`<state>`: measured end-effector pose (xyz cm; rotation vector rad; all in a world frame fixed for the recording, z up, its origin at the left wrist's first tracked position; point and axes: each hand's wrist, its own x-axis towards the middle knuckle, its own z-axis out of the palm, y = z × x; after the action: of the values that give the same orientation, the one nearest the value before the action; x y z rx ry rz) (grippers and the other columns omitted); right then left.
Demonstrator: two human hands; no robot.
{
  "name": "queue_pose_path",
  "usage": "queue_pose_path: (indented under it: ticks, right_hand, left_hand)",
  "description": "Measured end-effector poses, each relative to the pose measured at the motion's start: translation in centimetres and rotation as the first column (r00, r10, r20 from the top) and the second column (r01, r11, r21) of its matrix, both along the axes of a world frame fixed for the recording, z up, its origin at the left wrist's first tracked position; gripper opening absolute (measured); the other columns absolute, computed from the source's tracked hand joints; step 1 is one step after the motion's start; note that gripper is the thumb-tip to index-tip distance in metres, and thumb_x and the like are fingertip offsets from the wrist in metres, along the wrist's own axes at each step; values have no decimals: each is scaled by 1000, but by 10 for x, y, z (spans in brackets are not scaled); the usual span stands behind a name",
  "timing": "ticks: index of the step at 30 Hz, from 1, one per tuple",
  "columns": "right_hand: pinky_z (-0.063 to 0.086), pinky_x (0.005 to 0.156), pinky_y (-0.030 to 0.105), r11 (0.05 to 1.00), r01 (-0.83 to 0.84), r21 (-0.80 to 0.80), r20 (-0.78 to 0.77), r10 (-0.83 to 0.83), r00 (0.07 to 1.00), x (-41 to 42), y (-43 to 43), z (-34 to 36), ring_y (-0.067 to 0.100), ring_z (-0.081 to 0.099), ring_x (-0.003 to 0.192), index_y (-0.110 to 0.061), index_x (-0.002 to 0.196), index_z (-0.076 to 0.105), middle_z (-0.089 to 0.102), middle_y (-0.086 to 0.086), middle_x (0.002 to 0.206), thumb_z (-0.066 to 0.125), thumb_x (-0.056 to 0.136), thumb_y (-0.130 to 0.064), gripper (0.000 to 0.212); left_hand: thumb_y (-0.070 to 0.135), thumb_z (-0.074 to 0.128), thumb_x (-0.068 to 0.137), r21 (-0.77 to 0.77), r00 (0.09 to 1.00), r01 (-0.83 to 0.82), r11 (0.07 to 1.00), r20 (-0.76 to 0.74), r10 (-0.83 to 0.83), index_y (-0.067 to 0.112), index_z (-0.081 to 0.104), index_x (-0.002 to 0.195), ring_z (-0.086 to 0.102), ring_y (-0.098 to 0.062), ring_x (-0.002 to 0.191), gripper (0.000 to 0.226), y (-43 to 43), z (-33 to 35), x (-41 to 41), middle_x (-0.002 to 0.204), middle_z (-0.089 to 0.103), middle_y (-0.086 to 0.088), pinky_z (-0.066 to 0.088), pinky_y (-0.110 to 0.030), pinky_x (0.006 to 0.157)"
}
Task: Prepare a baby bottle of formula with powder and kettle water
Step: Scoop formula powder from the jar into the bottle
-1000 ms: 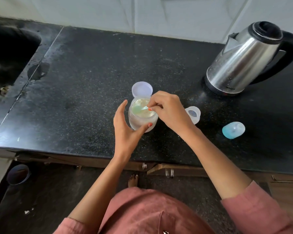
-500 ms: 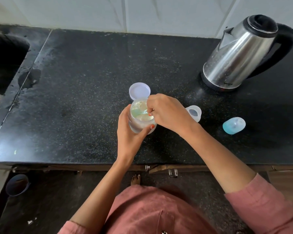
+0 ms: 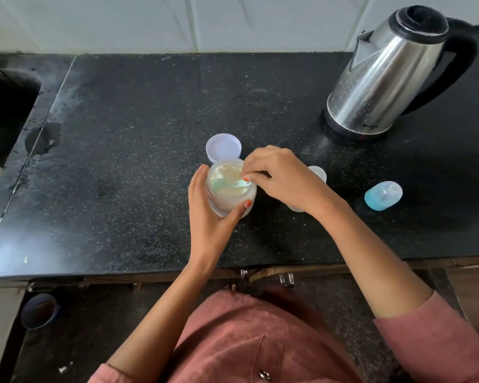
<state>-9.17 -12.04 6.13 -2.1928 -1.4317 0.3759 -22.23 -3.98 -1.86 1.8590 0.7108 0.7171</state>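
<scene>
A clear jar of pale powder (image 3: 227, 200) stands on the black counter (image 3: 138, 150). My left hand (image 3: 210, 217) wraps around its near side, thumb on the front. My right hand (image 3: 282, 178) pinches the handle of a light green scoop (image 3: 230, 184) whose bowl lies in the powder. The jar's white lid (image 3: 223, 147) rests upside down just behind it. A clear baby bottle (image 3: 318, 174) shows partly behind my right hand. A blue bottle cap (image 3: 383, 195) lies on its side to the right. The steel kettle (image 3: 387, 76) stands at the back right.
A dark sink (image 3: 6, 111) is sunk into the counter at the left, with a wet patch (image 3: 43, 138) beside it. White wall tiles (image 3: 177, 20) run along the back. The counter's front edge (image 3: 122, 272) lies close below my hands, drawers beneath it.
My left hand has closed around the jar from an open pose beside it. My right hand has pushed the green scoop lower into the powder. The camera view has shifted slightly.
</scene>
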Motion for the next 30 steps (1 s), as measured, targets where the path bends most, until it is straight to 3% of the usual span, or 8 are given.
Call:
queue_pose_path:
  ticks: [5,10,13,16,19,24,27,30]
  right_hand:
    - [44,80,13,982,88,169,-142,-64,988,14,-20,17,8,59,84,-7,92,72,67,1,94,62,84,-7,12]
    - [47,75,13,961,148,232,-219,-97,971,42,-49,25,8,61,81,-9,92,72,68,0,91,62,84,-7,13]
    - [48,78,11,952,225,208,-294,-158,943,65,-68,14,4,61,83,-13,99,70,67,-2,95,60,85,-6,18]
    - [48,82,13,949,269,167,-371,-192,909,82,-87,0,6,62,88,-14,105,67,67,-3,96,57,86,-3,24]
    - [49,82,13,942,298,153,-432,-207,878,94,-103,-12,6,63,88,-15,103,67,67,-5,94,58,86,-4,22]
    - [48,75,7,952,295,80,-509,-215,834,105,-115,-33,3,61,80,-17,101,66,65,-6,90,62,83,-6,22]
    - [48,77,10,962,266,58,-514,-199,834,106,-116,-42,6,61,80,-18,100,66,65,-5,90,62,83,-6,21]
    - [47,75,8,961,271,61,-512,-203,835,113,-117,-41,6,61,84,-16,103,67,65,-5,92,61,85,-8,21]
  left_hand:
    - [34,75,71,86,991,-129,988,43,126,16,31,139,25,-4,132,82,-14,14,9,145,30,0,19,-9,106]
    - [27,73,76,146,959,-250,957,171,224,18,44,126,39,6,115,59,-44,29,24,124,43,12,31,-12,97]
    - [22,73,77,156,957,-225,962,224,187,15,49,117,46,9,106,47,-68,30,40,114,48,18,36,-12,91]
    - [24,69,78,136,966,-128,982,240,93,14,49,116,50,-2,110,44,-91,19,56,116,52,5,39,-17,93]
    - [28,71,75,88,979,-58,994,200,40,14,44,125,45,-14,122,59,-107,1,73,127,47,1,36,-22,101]
    - [42,77,61,-142,993,-76,987,84,89,15,30,138,33,-4,132,94,-119,-23,93,144,36,2,26,-24,110]
    - [24,84,63,-189,992,-113,975,27,120,20,29,138,35,-7,132,93,-118,-29,99,144,37,0,29,-34,110]
    - [13,81,67,-170,989,-148,974,-3,150,17,38,134,43,-4,122,80,-113,-26,104,135,48,3,35,-29,104]
